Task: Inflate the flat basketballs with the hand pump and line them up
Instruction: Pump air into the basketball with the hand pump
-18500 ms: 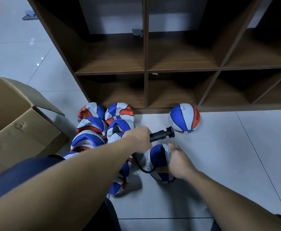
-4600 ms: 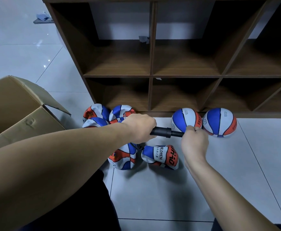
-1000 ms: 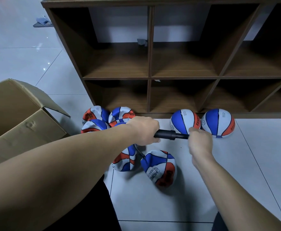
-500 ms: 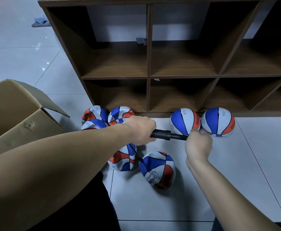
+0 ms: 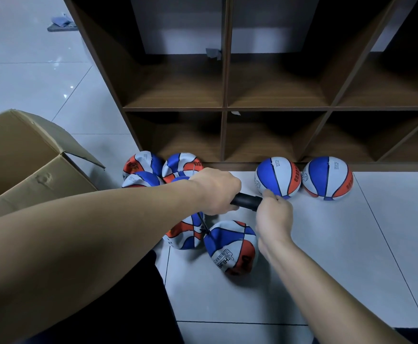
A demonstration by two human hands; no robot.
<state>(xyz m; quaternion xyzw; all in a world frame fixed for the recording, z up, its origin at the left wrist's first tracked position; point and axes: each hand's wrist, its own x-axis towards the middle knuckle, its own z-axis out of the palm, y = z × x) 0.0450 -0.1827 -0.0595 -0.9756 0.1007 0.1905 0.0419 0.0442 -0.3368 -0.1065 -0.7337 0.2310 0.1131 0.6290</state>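
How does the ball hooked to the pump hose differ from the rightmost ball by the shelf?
The hose-connected ball looks lumpy and part-filled; the rightmost ball is round and full. The first lies out on the tile below the pump; the second sits against the shelf base. Both share blue, white and orange panels.

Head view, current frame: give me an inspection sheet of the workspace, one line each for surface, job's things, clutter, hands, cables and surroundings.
Surface: pale tiled floor, glossy, dark grout lines.
Job's things: two round basketballs side by side against the shelf base; ball on the pump hose still wrinkled; flat balls heaped at left, one more beside the hosed ball; black hand pump held level.
Clutter: open cardboard box at left.
Hands: left hand grips the pump barrel; right hand grips the handle end.
Cables: thin black hose from pump to ball.
Surroundings: brown cubby shelf; grey item on the far floor.
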